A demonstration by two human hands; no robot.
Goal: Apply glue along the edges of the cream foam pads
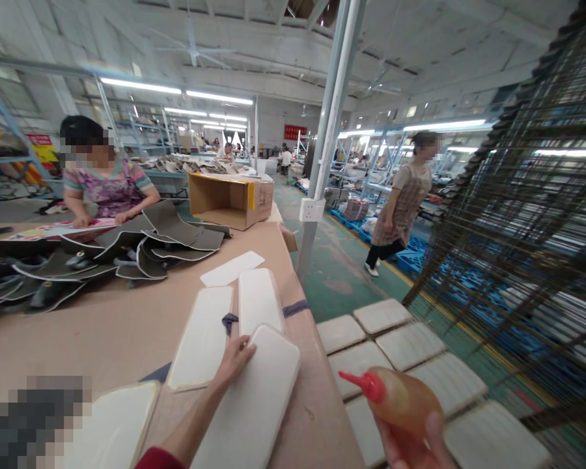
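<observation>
On the surface lies a white panel, its upper edge touched by the left hand, fingers bent, grip unclear. It looks light and stiff, best taken by opposite edges. The right hand wraps an amber bottle, probably squeezable, near its base.

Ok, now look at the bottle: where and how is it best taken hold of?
Grip the bottle by its wide, rounded body, probably best from the end away from the red nozzle. The nozzle points left, so coming from the right leaves it free, as the right hand does.
</observation>
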